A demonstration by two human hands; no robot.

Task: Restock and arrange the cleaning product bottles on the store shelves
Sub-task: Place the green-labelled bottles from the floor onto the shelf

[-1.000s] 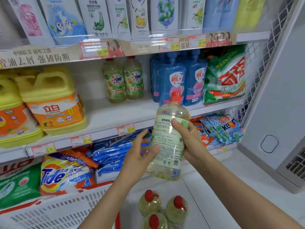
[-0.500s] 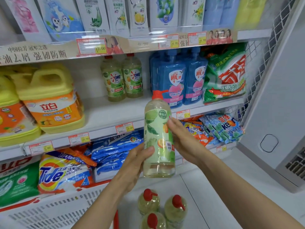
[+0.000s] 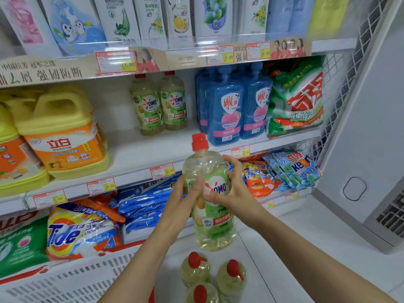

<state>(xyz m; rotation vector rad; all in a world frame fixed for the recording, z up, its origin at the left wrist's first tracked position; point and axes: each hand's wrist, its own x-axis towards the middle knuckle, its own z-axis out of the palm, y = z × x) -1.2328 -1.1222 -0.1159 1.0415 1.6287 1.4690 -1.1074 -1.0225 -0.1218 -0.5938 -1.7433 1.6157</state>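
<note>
Pale-yellow liquid is showing through the clear OMO bottle (image 3: 215, 224) that I am holding upright in front of me.

Head view (the only view):
My left hand (image 3: 183, 204) is wrapping the bottle's left side at label height, with the thumb lying across the front. My right hand (image 3: 236, 191) is curling round the right side, slightly higher. Both hands are gripping the bottle, so neither is free. The red cap is pointing up and the label is facing me.

Beyond my hands and a little to their left, two matching bottles (image 3: 158, 106) are standing side by side at the back of the middle shelf (image 3: 142, 152), with bare shelf showing in front of them. Blue bottles (image 3: 229, 106) are standing beyond my right hand. Below my hands, three more red-capped bottles (image 3: 196, 267) are waiting near a white basket (image 3: 65, 278).

Progress, as I am judging it: two units are shelved, one is in hand and three are remaining, so most of the restocking is yet to be done.
</note>
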